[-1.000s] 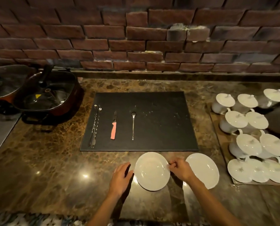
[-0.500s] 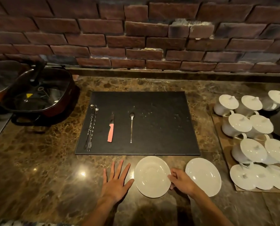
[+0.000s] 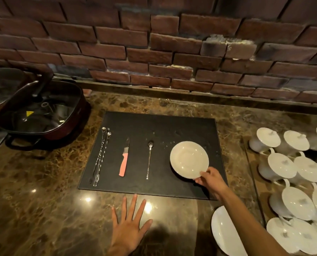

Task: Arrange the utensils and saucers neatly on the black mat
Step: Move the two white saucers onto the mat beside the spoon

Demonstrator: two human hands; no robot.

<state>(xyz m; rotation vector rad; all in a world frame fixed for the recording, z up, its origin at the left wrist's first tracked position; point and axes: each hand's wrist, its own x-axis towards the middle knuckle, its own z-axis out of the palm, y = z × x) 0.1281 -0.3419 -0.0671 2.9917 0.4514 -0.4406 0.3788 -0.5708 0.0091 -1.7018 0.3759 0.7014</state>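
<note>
A black mat (image 3: 172,126) lies on the marble counter. On its left part lie two long twisted forks (image 3: 100,157), a pink-handled knife (image 3: 124,161) and a long thin spoon (image 3: 149,159), side by side. A white saucer (image 3: 188,158) sits over the mat's right part, to the right of the spoon. My right hand (image 3: 210,180) grips its near right rim. A second white saucer (image 3: 226,235) rests on the counter at the front right, partly hidden by my right forearm. My left hand (image 3: 130,228) lies flat on the counter before the mat, fingers spread, holding nothing.
A dark red rectangular pan with a glass lid (image 3: 37,115) stands at the left. Several white lidded cups (image 3: 292,167) crowd a board on the right. A brick wall (image 3: 154,52) closes the back.
My right hand has carried the saucer from the counter in front of the mat up onto the mat's right part. My left hand let go of it and flattened on the counter.
</note>
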